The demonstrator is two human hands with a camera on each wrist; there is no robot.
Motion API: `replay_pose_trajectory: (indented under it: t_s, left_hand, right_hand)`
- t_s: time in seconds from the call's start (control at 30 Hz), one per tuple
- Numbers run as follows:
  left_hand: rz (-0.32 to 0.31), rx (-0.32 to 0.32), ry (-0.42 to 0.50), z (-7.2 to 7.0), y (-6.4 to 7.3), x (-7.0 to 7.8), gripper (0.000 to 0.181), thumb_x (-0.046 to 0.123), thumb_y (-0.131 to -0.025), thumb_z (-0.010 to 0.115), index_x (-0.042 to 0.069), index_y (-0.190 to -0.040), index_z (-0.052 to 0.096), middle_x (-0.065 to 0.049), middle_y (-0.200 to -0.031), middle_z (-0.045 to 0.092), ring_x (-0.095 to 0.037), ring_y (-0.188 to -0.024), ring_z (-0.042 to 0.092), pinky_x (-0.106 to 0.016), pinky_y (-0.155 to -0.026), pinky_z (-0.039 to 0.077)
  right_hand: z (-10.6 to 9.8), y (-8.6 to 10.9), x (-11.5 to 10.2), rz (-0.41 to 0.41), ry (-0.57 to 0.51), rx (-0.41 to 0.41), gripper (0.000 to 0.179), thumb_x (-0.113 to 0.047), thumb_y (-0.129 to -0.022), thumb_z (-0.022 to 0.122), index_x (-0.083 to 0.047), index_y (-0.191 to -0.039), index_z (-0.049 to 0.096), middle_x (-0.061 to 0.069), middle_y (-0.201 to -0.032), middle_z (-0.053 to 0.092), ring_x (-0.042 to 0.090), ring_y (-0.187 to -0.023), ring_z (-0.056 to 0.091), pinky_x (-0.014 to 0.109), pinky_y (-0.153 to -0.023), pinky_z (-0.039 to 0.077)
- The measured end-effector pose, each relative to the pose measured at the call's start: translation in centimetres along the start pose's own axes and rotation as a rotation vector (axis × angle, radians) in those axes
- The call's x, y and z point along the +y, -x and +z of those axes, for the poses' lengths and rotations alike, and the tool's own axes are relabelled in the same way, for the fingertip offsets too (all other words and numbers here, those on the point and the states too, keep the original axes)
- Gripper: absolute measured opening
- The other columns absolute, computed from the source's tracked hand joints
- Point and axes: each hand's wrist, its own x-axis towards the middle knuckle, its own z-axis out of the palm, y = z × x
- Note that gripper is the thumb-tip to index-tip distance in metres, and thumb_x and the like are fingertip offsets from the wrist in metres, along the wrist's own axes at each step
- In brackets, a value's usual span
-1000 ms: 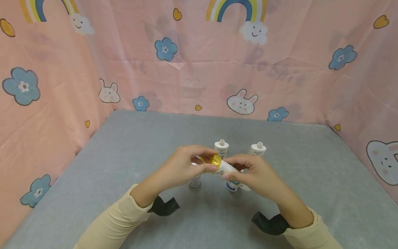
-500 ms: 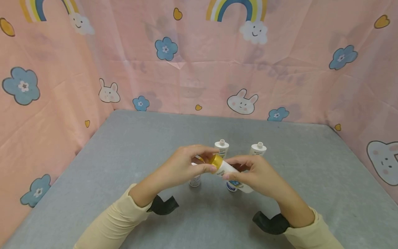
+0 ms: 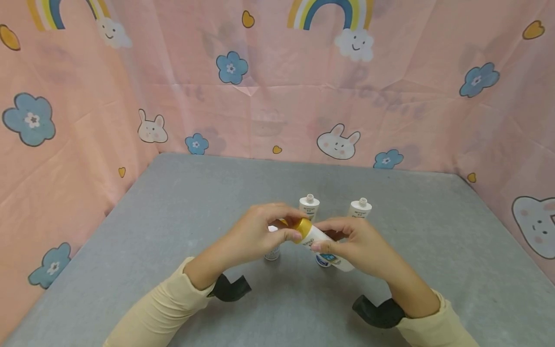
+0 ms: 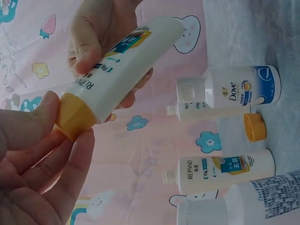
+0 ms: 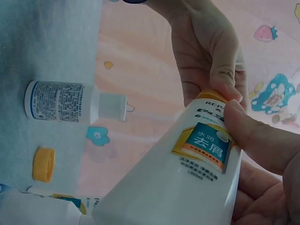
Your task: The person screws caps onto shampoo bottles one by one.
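Note:
My right hand [image 3: 353,243] grips a white shampoo bottle [image 5: 178,164] with a teal label, tilted above the table, its capped end up and toward the left. With thumb and fingers, my left hand [image 3: 262,231] pinches the bottle's yellow cap [image 4: 75,117], which sits against the bottle's shoulder. Behind the hands stand two uncapped shampoo bottles of the same kind, one REPAND bottle [image 3: 309,205] at centre and the other bottle [image 3: 360,209] to the right. A loose yellow cap [image 4: 254,127] lies on the table.
A Dove bottle [image 4: 234,91] with a white cap stands beneath the right hand. Another white bottle [image 5: 58,101] with dense back print stands beneath the left. The grey table [image 3: 195,193] is bordered by a pink patterned cloth [image 3: 269,111].
The held bottle has turned slightly in my right hand, so more of its teal label shows. Its capped end has dipped a little. My left fingers keep their pinch on the cap.

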Motion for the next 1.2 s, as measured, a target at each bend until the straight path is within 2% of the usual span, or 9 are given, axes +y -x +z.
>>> replay_pose_trajectory:
  t_s: [0.17,0.27,0.33,0.53,0.73,0.87,1.07,1.2]
  left_hand:
    - [-0.032,-0.009,0.039,-0.23,-0.12,0.01,0.039,0.014,-0.088,0.076,0.008,-0.125,0.068,-0.004,-0.112,0.071,-0.014,-0.100,0.066,-0.020,-0.087,0.056]
    - [-0.071,-0.016,0.047,-0.33,-0.14,0.11,0.037,0.015,-0.088,0.075,0.009,-0.125,0.068,-0.003,-0.112,0.070,-0.014,-0.101,0.065,-0.020,-0.087,0.056]
    - [-0.076,-0.017,0.044,-0.32,-0.13,0.13,0.034,0.015,-0.089,0.075,0.008,-0.122,0.068,-0.003,-0.111,0.070,-0.014,-0.101,0.065,-0.021,-0.087,0.056]
    - [-0.037,0.006,0.049,-0.04,-0.13,-0.15,0.030,0.012,-0.088,0.075,0.006,-0.117,0.070,-0.004,-0.111,0.071,-0.014,-0.098,0.066,-0.021,-0.085,0.057]
    - [0.002,0.010,0.053,-0.13,-0.05,0.04,0.029,0.010,-0.087,0.076,0.005,-0.116,0.071,-0.005,-0.112,0.071,-0.015,-0.098,0.067,-0.020,-0.086,0.057]
    - [-0.031,0.006,0.078,-0.28,-0.07,0.27,0.032,0.011,-0.088,0.076,0.005,-0.119,0.070,-0.005,-0.114,0.071,-0.015,-0.100,0.067,-0.021,-0.086,0.057]
    - [-0.098,0.012,0.064,-0.06,-0.23,0.23,0.029,0.016,-0.089,0.075,0.009,-0.117,0.070,-0.001,-0.108,0.072,-0.012,-0.096,0.065,-0.021,-0.083,0.056]
    - [-0.067,0.043,0.072,0.15,-0.23,0.11,0.027,0.014,-0.088,0.076,0.008,-0.114,0.072,-0.002,-0.105,0.073,-0.012,-0.094,0.065,-0.022,-0.081,0.057]
  right_hand:
    - [-0.08,-0.10,0.00,0.017,-0.014,0.001,0.028,-0.017,-0.090,0.074,-0.005,-0.115,0.074,0.004,-0.099,0.075,0.006,-0.081,0.061,0.025,-0.074,0.055]
    - [-0.04,-0.15,0.02,0.025,-0.012,0.011,0.028,-0.018,-0.090,0.074,-0.005,-0.115,0.074,0.004,-0.098,0.074,0.006,-0.081,0.061,0.025,-0.074,0.055]
    - [0.01,-0.18,-0.01,0.028,-0.005,0.016,0.029,-0.019,-0.089,0.075,-0.005,-0.114,0.074,0.004,-0.098,0.074,0.007,-0.081,0.061,0.025,-0.073,0.055]
    - [0.05,-0.16,-0.07,0.030,0.010,0.008,0.030,-0.020,-0.090,0.074,-0.006,-0.115,0.074,0.004,-0.101,0.074,0.007,-0.082,0.061,0.026,-0.074,0.055]
    - [-0.05,-0.12,0.04,0.042,-0.039,-0.011,0.028,-0.017,-0.090,0.073,-0.003,-0.115,0.074,0.008,-0.102,0.074,0.007,-0.081,0.061,0.025,-0.067,0.054]
    - [-0.09,-0.10,0.10,0.052,-0.057,-0.005,0.028,-0.016,-0.090,0.074,-0.003,-0.115,0.074,0.008,-0.101,0.075,0.008,-0.081,0.062,0.025,-0.068,0.055]
    - [-0.06,-0.12,0.04,0.063,-0.032,0.021,0.029,-0.020,-0.090,0.075,-0.006,-0.115,0.074,0.004,-0.099,0.075,0.009,-0.082,0.063,0.025,-0.071,0.055]
    - [-0.06,-0.06,0.00,0.045,-0.046,0.024,0.028,-0.018,-0.090,0.074,-0.005,-0.115,0.074,0.005,-0.099,0.075,0.008,-0.081,0.062,0.025,-0.070,0.055]
